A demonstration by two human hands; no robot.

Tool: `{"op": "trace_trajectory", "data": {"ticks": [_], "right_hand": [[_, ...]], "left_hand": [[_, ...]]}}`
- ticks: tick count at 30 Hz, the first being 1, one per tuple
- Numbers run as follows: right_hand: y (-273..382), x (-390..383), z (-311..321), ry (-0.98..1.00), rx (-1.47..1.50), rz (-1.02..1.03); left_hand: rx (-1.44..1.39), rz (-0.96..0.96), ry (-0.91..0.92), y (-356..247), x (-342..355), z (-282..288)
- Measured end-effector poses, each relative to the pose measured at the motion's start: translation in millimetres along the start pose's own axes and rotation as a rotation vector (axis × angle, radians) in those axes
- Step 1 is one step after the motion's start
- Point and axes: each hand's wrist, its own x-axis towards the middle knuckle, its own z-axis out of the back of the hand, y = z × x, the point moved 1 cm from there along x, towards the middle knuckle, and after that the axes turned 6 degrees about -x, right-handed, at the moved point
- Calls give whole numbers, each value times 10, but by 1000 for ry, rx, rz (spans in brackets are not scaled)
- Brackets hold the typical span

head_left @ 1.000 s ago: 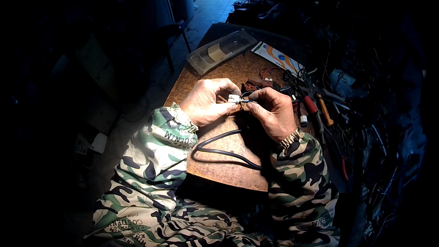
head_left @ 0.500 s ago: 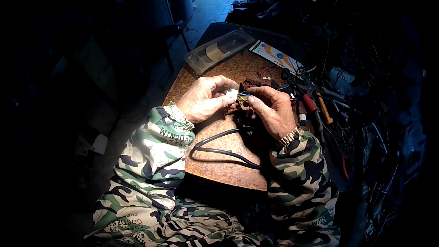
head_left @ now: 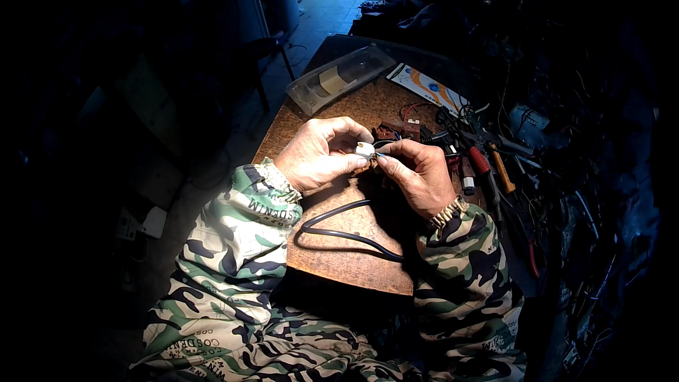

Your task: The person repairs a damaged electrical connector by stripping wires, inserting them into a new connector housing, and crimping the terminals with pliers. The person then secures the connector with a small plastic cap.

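Observation:
A small white connector (head_left: 365, 149) is pinched in my left hand (head_left: 315, 157), between thumb and fingers. My right hand (head_left: 421, 177) grips thin wires (head_left: 380, 155) at the connector's right side, its thumb and index finger close together. Brown parts (head_left: 390, 130) lie just beyond my fingers, and more brownish material shows beneath the connector, partly hidden by them. A thick black cable (head_left: 339, 233) loops on the worn wooden table (head_left: 311, 258) below my hands, running into shadow under my right hand.
A clear plastic tray (head_left: 305, 97) with a cardboard piece sits at the back left, beside a white-orange package (head_left: 424, 85). Red-handled (head_left: 479, 160) and yellow-handled tools (head_left: 502, 168) lie among tangled wires at right. A dark chair (head_left: 262, 48) stands beyond the table's left edge.
My hands have shifted a little. The white connector has changed its tilt, turning more upright half a second ago and now leaning again, with my right fingertips still at its wires.

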Motion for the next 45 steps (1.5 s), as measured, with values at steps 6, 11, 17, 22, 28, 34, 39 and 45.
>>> {"op": "trace_trajectory", "data": {"ticks": [6,11,17,22,28,34,39,45], "right_hand": [[26,3,-5,-16,-37,9],[-20,-10,28,-43,-87,32],[66,7,51,41,162,-186],[17,33,139,-32,150,-220],[-9,54,260,-128,460,-322],[-134,107,269,-115,566,-335],[-94,88,278,-117,560,-358],[-91,78,272,-89,562,-353]], "left_hand": [[27,-11,-17,-2,5,9],[32,-14,-18,52,51,19],[11,21,-54,32,43,55],[11,46,-143,25,51,139],[236,-104,-301,94,212,242],[744,-60,-341,60,525,133],[829,-38,-269,128,578,81],[935,-154,-267,234,566,95]]}}
